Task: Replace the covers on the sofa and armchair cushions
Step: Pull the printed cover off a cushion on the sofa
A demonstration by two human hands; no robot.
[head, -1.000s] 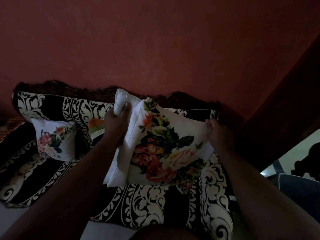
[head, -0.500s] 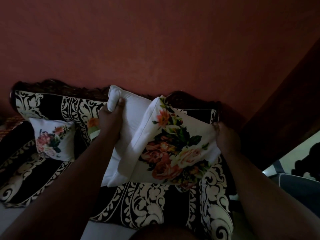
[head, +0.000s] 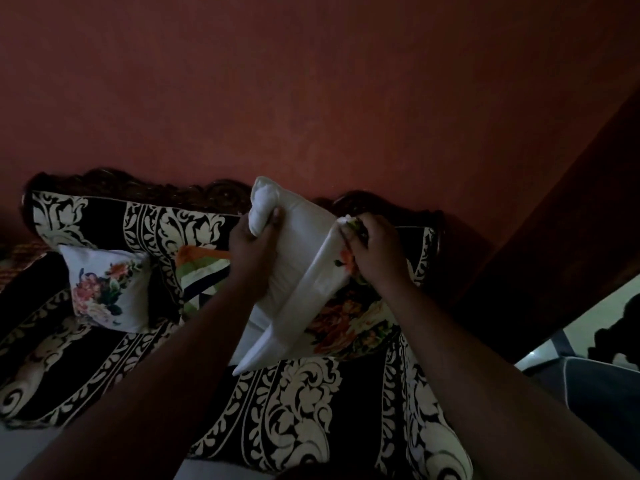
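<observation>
head view: white cushion (head: 294, 258) tilted, upper corner up-left, half inside floral cover (head: 346, 323).

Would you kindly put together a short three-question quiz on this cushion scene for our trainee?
1. True or false: the left hand grips a top corner of the white cushion insert.
2. What does the right hand hold?
A. the floral cover
B. the sofa's wooden frame
C. nothing
3. Fill in: another floral cushion rests on the patterned sofa, to the ___ of the hands in the view.

Key: 1 true; 2 A; 3 left.
</observation>
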